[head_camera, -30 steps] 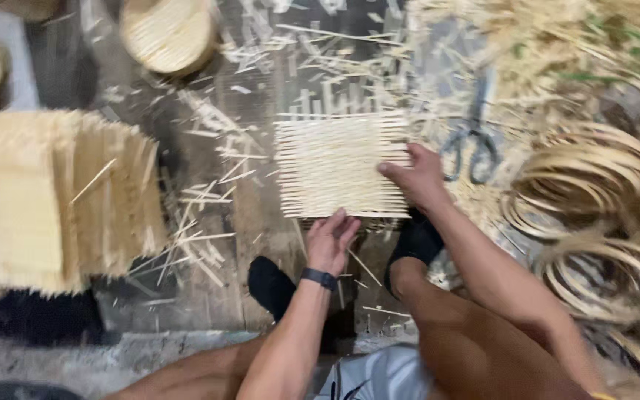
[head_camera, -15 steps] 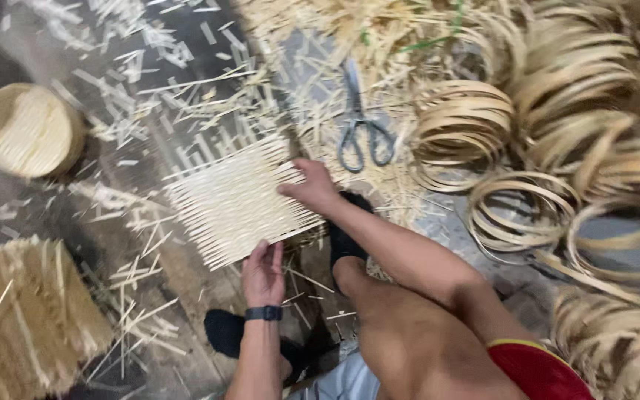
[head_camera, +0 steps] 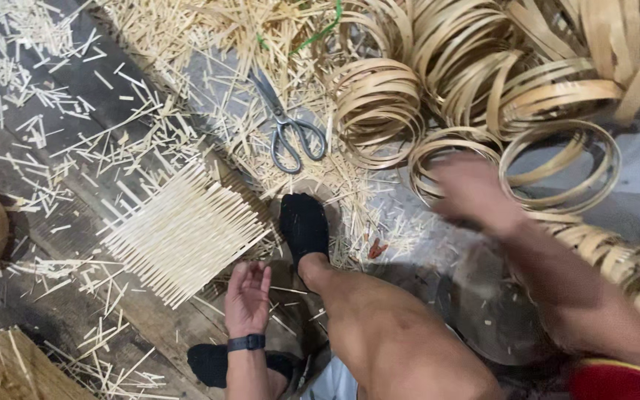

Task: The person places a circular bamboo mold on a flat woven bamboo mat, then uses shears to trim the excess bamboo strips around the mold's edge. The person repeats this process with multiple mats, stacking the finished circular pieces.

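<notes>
— Where is the pale square mat woven from thin bamboo sticks (head_camera: 184, 235)?

— It lies flat on the dark wooden floor (head_camera: 53, 192), just up and to the left of our left hand (head_camera: 247, 298). The fingertips come close to its near corner, but we can't tell if they touch it.

— How is that hand?

— It rests low with the fingers (head_camera: 255, 275) loose and a bit spread, gripping nothing. A black watch band (head_camera: 247, 342) goes round the wrist.

— And our right hand (head_camera: 474, 190)?

— It reaches out over the round light-brown bamboo strip hoops (head_camera: 559, 164). It is all blurry, so we can't tell if the fingers are curled or loose, or if they hold a hoop.

— How does the mat look?

— It is turned like a diamond, with stick ends poking out all round. Our foot in a black sock (head_camera: 304, 224) sits just right of it. The grey metal scissors (head_camera: 290, 127) lie farther up, among the scattered splinters.
</notes>
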